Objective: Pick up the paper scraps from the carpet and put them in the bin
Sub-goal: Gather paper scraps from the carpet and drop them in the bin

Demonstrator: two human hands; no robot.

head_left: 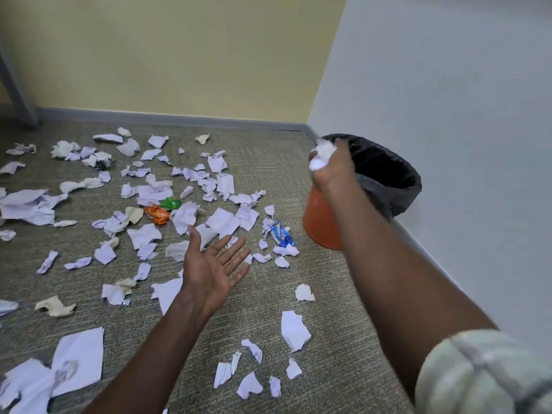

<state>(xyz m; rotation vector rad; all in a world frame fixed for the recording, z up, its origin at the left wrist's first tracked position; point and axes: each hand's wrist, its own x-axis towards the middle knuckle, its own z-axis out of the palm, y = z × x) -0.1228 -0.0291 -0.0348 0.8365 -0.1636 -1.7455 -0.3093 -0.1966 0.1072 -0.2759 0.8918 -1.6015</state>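
Several torn white paper scraps (222, 221) lie scattered across the grey-brown carpet (277, 171). An orange bin (321, 222) with a black liner (385, 171) stands by the right wall. My right hand (333, 167) is at the bin's near rim, shut on a crumpled wad of white paper (321, 155). My left hand (213, 268) hovers palm-up above the scraps in the middle of the carpet, fingers spread, holding nothing.
Orange (156, 215), green (171, 202) and blue (281, 234) wrappers lie among the scraps. A yellow wall (179, 55) closes off the far side and a white wall (448, 115) the right. A grey furniture leg (18, 85) stands at far left.
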